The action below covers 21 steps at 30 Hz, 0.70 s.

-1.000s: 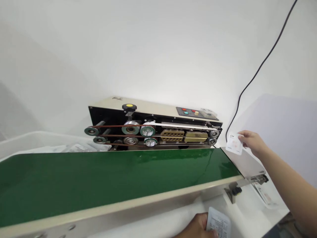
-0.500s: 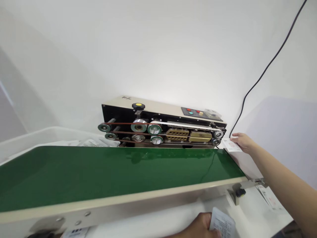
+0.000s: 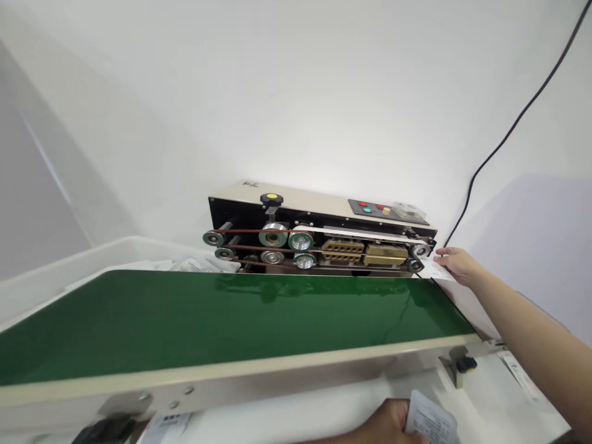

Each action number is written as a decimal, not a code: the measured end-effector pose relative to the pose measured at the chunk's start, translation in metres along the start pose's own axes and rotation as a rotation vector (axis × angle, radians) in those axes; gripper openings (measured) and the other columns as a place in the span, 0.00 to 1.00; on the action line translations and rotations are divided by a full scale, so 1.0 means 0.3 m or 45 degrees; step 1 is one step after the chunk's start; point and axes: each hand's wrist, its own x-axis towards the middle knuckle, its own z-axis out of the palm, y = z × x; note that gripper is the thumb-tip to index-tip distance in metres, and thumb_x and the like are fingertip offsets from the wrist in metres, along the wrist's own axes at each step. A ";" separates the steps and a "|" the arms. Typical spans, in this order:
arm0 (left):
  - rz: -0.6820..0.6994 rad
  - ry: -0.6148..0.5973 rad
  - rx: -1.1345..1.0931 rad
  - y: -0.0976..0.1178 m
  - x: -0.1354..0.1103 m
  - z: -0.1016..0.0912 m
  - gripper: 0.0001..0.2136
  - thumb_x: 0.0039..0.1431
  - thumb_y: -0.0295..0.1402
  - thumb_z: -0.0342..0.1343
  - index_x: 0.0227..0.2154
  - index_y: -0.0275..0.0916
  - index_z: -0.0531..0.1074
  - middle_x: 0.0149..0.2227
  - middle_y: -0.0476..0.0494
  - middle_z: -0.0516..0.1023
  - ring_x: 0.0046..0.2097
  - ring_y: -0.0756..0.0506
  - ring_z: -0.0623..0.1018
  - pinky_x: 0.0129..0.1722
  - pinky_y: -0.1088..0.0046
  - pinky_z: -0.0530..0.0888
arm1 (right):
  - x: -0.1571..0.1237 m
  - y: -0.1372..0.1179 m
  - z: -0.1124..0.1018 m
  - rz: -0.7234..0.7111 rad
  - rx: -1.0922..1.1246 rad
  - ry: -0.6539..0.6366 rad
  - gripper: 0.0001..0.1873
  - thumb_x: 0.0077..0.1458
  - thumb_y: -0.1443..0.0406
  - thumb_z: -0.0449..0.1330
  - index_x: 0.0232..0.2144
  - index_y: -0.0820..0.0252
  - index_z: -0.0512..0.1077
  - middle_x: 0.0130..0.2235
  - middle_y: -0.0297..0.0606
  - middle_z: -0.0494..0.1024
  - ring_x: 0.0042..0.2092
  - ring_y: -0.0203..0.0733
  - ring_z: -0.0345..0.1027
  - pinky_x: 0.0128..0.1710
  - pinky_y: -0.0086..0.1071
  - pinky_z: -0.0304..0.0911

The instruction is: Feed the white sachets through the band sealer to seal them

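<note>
Your right hand point(image 3: 457, 265) is closed on one white sachet point(image 3: 437, 269), holding it at the far right end of the green conveyor belt point(image 3: 231, 320), level with the single band sealer point(image 3: 319, 233). Your left hand point(image 3: 388, 424) grips a second printed sachet point(image 3: 430, 419) at the bottom of the frame, keeping it within reach. At upper left, a white bin point(image 3: 69, 256) holds more packets point(image 3: 203, 265), too overlapped to count.
</note>
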 end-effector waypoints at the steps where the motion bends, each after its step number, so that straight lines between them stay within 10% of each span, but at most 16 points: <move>1: 0.001 0.001 0.000 0.002 -0.001 0.001 0.34 0.23 0.57 0.65 0.33 0.35 0.77 0.35 0.34 0.78 0.43 0.32 0.76 0.50 0.43 0.62 | 0.001 -0.002 0.004 -0.006 -0.008 -0.002 0.25 0.41 0.76 0.64 0.45 0.70 0.68 0.20 0.34 0.73 0.22 0.37 0.67 0.20 0.26 0.63; 16: 0.029 0.003 -0.011 -0.004 0.001 0.001 0.34 0.23 0.58 0.64 0.32 0.36 0.77 0.35 0.35 0.79 0.45 0.32 0.76 0.50 0.46 0.64 | -0.073 -0.052 0.021 0.036 -0.193 0.137 0.28 0.47 0.72 0.59 0.51 0.71 0.62 0.24 0.40 0.74 0.24 0.39 0.70 0.24 0.31 0.67; 21: 0.026 0.009 -0.030 0.009 0.003 0.004 0.33 0.24 0.58 0.65 0.31 0.35 0.77 0.34 0.36 0.79 0.46 0.31 0.75 0.50 0.47 0.63 | -0.268 -0.086 -0.077 -0.267 -0.400 0.378 0.26 0.49 0.65 0.57 0.52 0.62 0.61 0.29 0.40 0.77 0.26 0.40 0.72 0.29 0.32 0.69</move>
